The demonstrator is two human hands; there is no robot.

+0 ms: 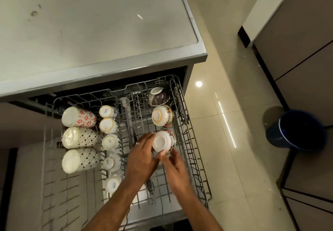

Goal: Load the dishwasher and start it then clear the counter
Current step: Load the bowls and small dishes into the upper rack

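Both hands are on one small white bowl [163,143] at the right side of the pulled-out upper rack [196,160]: the left hand [142,154] cups its side with fingers curved round it, and the right hand [173,162], somewhat blurred, pinches its near rim from below. The bowl lies tipped, foot toward the camera, just in front of a gold-rimmed bowl [162,115] and a dark bowl [159,96] already standing in the same row. My worry is that it may be let go before its rim seats between the tines; it could then roll forward, or knock the gold-rimmed bowl and chip. To the left stand three patterned tumblers [79,138] and a line of white cups [109,133]. Above, the steel table [100,25] shows no dishes in view.
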